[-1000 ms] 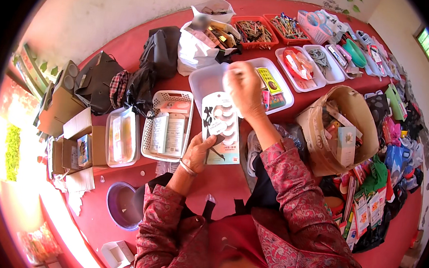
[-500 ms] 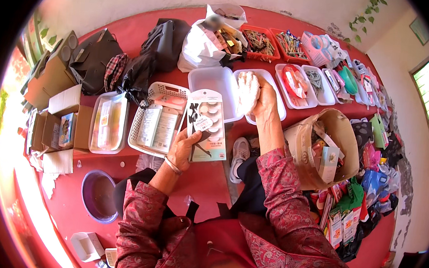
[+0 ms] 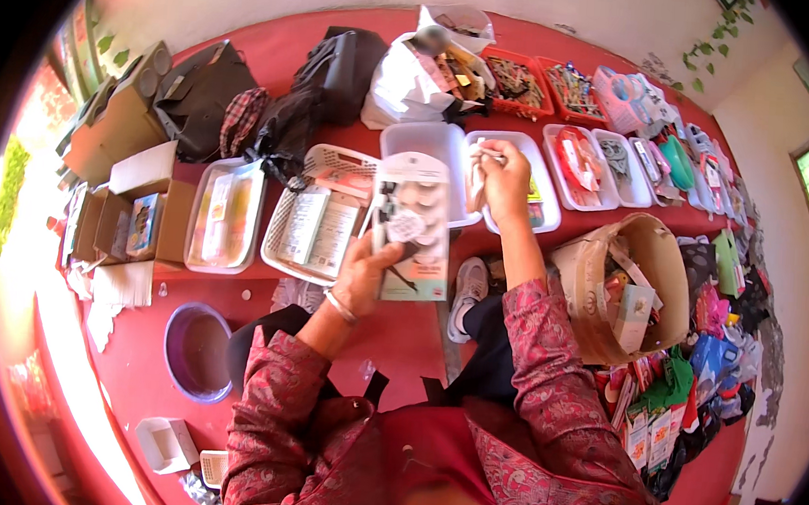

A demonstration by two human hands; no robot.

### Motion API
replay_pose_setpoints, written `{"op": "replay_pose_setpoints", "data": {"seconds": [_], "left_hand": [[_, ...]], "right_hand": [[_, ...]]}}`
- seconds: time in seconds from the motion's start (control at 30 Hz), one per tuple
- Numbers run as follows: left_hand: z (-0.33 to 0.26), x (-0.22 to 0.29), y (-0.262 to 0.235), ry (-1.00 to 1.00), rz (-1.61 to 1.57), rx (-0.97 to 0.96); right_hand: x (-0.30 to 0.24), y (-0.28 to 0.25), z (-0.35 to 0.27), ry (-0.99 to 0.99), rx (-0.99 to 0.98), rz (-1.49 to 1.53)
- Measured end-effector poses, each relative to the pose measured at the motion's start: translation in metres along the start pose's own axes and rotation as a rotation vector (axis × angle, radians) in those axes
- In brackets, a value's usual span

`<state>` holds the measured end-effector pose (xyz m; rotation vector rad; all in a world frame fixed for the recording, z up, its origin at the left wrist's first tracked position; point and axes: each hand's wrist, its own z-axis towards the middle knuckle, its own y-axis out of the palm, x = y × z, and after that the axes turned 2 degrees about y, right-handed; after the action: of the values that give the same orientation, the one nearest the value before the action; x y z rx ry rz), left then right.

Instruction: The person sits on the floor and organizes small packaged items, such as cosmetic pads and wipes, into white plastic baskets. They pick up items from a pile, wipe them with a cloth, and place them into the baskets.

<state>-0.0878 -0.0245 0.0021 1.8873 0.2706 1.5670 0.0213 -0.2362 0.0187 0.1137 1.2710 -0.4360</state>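
Observation:
My left hand [image 3: 362, 276] is closed on the lower left corner of a flat blister pack [image 3: 429, 271], holding it upright. The pack has a pale card, dark shapes on the left and a column of several whitish ovals. My right hand [image 3: 509, 185] is closed on a bunched white cloth [image 3: 476, 181], raised over a white plastic bin [image 3: 546, 185]. Colourful items show inside that bin, partly hidden by my wrist. Behind the pack stands another translucent bin [image 3: 413, 138]. A white basket [image 3: 285, 262] with flat boxes sits left of the pack.
A cardboard drum [image 3: 586, 305] of packages stands right of my arm. Small bins line the right; red baskets [image 3: 550, 99] and a white bag [image 3: 387, 89] lie behind. Black bags [image 3: 201, 101], an open carton [image 3: 170, 229] and a purple basin [image 3: 176, 354] are left.
The cloth has become more tightly bunched as my right hand turned, its fingers now over the top. The whole view has shifted, placing things farther right. The pack stays in my left hand.

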Motion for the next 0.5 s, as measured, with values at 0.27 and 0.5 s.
{"op": "replay_pose_setpoints", "data": {"seconds": [0.27, 0.5], "left_hand": [[0.003, -0.008, -0.005, -0.162, -0.047, 0.072], [-0.001, -0.004, -0.005, -0.175, -0.066, 0.045]], "right_hand": [[-0.025, -0.010, -0.013, 0.411, -0.559, 1.043], [-0.033, 0.032, -0.037, -0.288, -0.436, -0.277]]}}
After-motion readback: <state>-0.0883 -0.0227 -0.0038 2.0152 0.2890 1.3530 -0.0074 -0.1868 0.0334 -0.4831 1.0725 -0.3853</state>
